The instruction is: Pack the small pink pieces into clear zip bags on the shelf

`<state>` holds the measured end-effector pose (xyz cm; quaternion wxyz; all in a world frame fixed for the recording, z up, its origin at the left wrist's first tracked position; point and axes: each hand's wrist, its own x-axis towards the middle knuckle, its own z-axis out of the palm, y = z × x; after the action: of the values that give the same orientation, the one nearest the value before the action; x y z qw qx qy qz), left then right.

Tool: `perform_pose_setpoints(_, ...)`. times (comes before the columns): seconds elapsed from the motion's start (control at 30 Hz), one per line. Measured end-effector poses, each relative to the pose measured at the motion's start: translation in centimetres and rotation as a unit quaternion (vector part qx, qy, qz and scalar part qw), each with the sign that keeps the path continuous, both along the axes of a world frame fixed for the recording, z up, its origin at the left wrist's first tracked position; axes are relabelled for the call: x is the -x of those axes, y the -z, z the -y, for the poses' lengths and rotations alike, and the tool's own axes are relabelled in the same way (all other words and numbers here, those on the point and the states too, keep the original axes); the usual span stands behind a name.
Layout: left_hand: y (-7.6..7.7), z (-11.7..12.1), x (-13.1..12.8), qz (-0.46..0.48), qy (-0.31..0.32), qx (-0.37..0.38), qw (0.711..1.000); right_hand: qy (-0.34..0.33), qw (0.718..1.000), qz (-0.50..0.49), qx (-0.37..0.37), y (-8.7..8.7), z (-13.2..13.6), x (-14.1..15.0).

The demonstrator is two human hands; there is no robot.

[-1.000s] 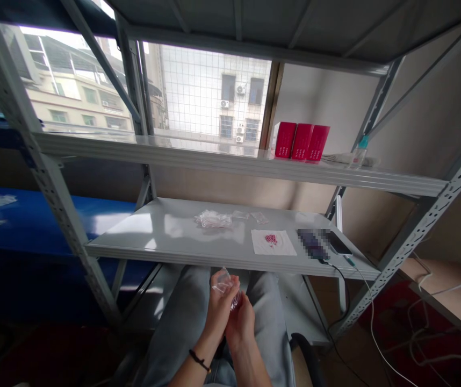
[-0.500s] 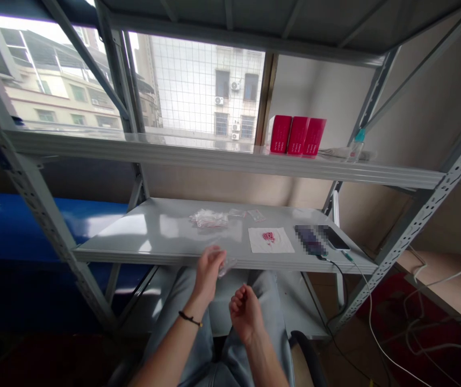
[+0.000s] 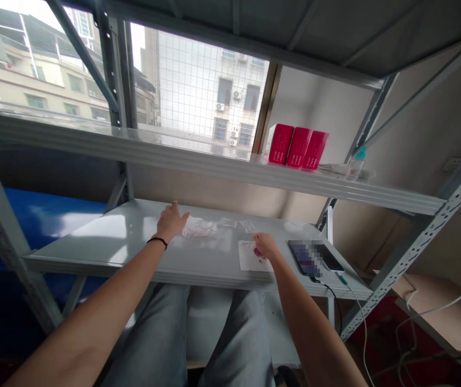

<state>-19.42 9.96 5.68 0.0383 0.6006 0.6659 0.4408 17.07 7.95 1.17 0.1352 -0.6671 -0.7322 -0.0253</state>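
Left-hand fingers (image 3: 177, 214) spread, just beside a crumpled clear plastic bag bundle (image 3: 199, 228), long axis along the steel shelf (image 3: 93, 231); right-hand fingers (image 3: 263, 242) bunched, any pinch unclear, over pink beads (image 3: 258, 252) on a white paper napkin (image 3: 250, 263); three red boxes (image 3: 298, 148) on the shelf above, lettering unreadable.

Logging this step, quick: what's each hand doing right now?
Left hand: open and empty, beside the plastic bags.
Right hand: curled over the red beads on the paper; cannot tell if it holds any.
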Motion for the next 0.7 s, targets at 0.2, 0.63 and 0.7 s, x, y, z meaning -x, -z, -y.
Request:
perform_pose_setpoints(0.2,3.5,5.0,2.8,-0.18,0.04,-0.051,0.982,-0.031,0.999,0.03,0.023,1.6,-0.6,0.1)
perform_pose_setpoints(0.63,7.1,11.0,2.0,-0.238,0.053,0.031,0.969,-0.048,0.998,0.029,0.02,-0.4,1.1,0.1)
perform_pose_setpoints(0.7,6.9,11.2,1.9,-0.232,0.049,0.03,0.971,-0.048,0.999,0.008,0.0,-1.3,2.3,-0.5)
